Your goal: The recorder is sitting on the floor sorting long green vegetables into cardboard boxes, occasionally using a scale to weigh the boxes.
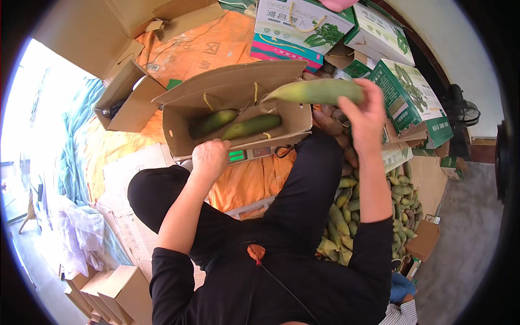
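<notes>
A long green radish (319, 91) lies in the grip of my right hand (367, 116), held above the right end of an open cardboard box (187, 154). Its pale, tapering tip points left over the box. Inside, two more green radishes, one at the left (213, 123) and one nearer the middle (252, 126), rest on the bottom. My left hand (209, 160) is closed on the box's near rim. The box sits on a scale with a lit green display (236, 156). Yellow cord loops (255, 92) hang from its walls.
A heap of green radishes (401, 203) lies at my right, with reddish-brown roots (331, 123) beside the box. Printed gift boxes (303, 24) stand at the back right. A smaller open carton (130, 103) is at the left. Orange sheeting (233, 184) covers the floor. A black fan (460, 108) stands far right.
</notes>
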Tool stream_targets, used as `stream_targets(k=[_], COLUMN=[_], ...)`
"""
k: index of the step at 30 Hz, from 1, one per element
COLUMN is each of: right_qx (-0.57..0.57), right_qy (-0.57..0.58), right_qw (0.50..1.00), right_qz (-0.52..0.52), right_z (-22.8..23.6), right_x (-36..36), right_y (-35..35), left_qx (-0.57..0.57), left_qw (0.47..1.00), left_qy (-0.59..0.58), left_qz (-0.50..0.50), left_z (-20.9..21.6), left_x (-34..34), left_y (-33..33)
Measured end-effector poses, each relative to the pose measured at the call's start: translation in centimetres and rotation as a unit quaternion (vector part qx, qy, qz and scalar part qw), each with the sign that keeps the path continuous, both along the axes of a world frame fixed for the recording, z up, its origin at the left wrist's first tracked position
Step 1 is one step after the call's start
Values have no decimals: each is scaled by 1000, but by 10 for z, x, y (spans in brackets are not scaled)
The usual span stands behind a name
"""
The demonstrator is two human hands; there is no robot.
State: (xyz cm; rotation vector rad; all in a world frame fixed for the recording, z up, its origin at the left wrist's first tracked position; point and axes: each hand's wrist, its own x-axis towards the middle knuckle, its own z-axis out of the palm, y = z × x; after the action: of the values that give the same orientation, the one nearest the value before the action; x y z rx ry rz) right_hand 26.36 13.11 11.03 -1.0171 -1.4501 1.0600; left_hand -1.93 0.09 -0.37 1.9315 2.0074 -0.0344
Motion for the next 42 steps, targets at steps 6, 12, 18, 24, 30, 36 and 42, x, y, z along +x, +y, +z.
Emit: stream_targets(k=[6,12,18,24,30,36,42], right_qx=[-110,-40,-155,-278,-523,-553,-513], right_qy=[-168,-260,-300,-425,-483,-628,-693], right_qw=[978,963,940,860,701,501,458], right_qz=[55,61,-38,-51,42,218,215], right_z=[-75,-63,-120,-247,-316,-277,-304], right_x=[-37,-3,116,217,249,213,230], right_y=[36,41,-3,-115,-252,-310,-352], left_qx=[17,33,14,-10,-1,2,-4], left_qw=[999,999,1000,1000,1000,999,1000], left_qy=[-8,27,5,-7,-18,-34,-22], left_qz=[-29,-22,-18,5,5,16,15], left_z=[4,0,5,9,10,2,6], left_x=[4,0,8,10,13,7,13], left_y=[4,3,9,6,9,9,11])
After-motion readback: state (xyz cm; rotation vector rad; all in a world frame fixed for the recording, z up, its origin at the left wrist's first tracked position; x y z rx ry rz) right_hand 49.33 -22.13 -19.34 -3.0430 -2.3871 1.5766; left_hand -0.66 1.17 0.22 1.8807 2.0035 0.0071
